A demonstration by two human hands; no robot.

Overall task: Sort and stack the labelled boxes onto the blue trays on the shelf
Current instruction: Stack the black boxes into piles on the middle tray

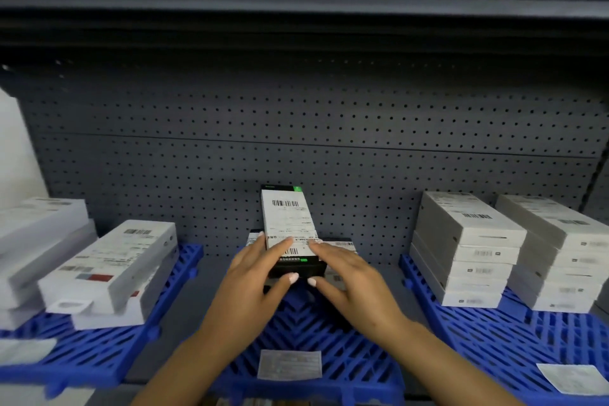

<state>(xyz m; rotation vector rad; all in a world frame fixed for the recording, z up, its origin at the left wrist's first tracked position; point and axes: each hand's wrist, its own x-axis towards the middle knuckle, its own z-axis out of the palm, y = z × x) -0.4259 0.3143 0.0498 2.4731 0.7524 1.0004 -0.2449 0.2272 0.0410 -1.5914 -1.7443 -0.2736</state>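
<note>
Right now we have both hands on a black box (288, 234) with a white barcode label, which sits on the low stack (336, 245) of dark boxes at the back of the middle blue tray (316, 333). Our left hand (255, 277) holds its left edge, fingers laid up along the label and thumb curled against the near end. Our right hand (346, 277) grips the right side the same way, thumb pressed to the near end. The box points away from us toward the pegboard wall (296, 128) of the shelf.

On the left tray (99, 346) lie white labelled boxes (112, 267), tilted and loosely piled. On the right tray (527, 333) stand two neat piles of white boxes (468, 250) side by side. A paper label (289, 364) lies at the near edge of the middle tray, and another slip (573, 377) lies on the right tray.
</note>
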